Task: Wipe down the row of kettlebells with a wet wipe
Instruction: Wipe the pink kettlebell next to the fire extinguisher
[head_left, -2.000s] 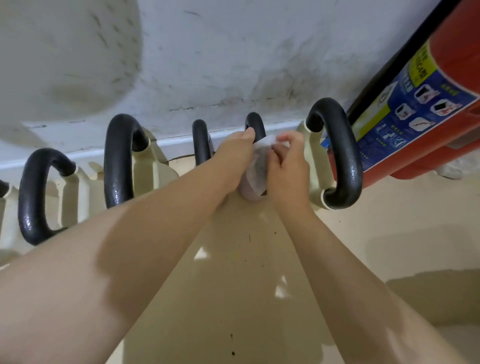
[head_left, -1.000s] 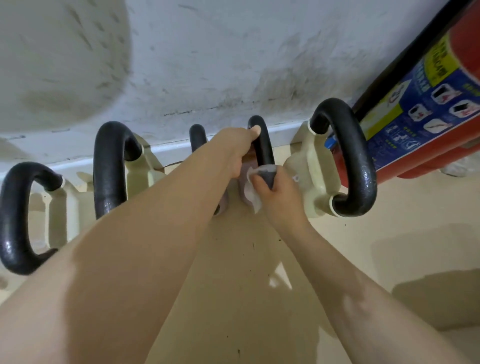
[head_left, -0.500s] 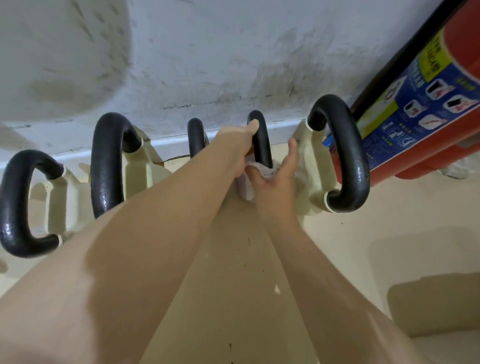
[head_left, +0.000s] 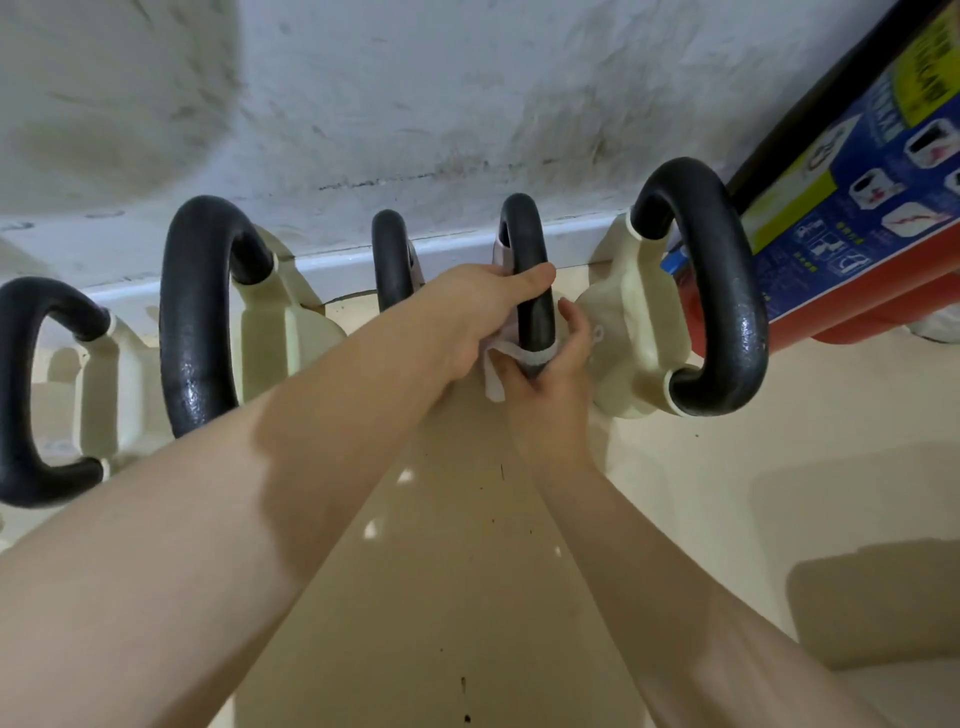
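Several cream kettlebells with black handles stand in a row along the wall. My left hand (head_left: 467, 317) grips the black handle (head_left: 524, 260) of a small pinkish kettlebell in the middle of the row. My right hand (head_left: 550, 374) holds a white wet wipe (head_left: 506, 358) wrapped around the near base of that same handle. The body of this kettlebell is mostly hidden behind both hands. A larger cream kettlebell (head_left: 628, 332) stands just right of it, and another small handle (head_left: 389, 254) stands just left.
A red fire extinguisher (head_left: 852, 218) with a blue label leans at the right, close to the rightmost kettlebell. A stained white wall (head_left: 415, 104) runs behind the row. More kettlebells (head_left: 208, 312) stand to the left. The cream floor (head_left: 467, 571) stretches toward me.
My right hand with the wipe has slid down from the upper part of the handle to its near base and wrapped the wipe around it. My left hand keeps its grip on the handle.
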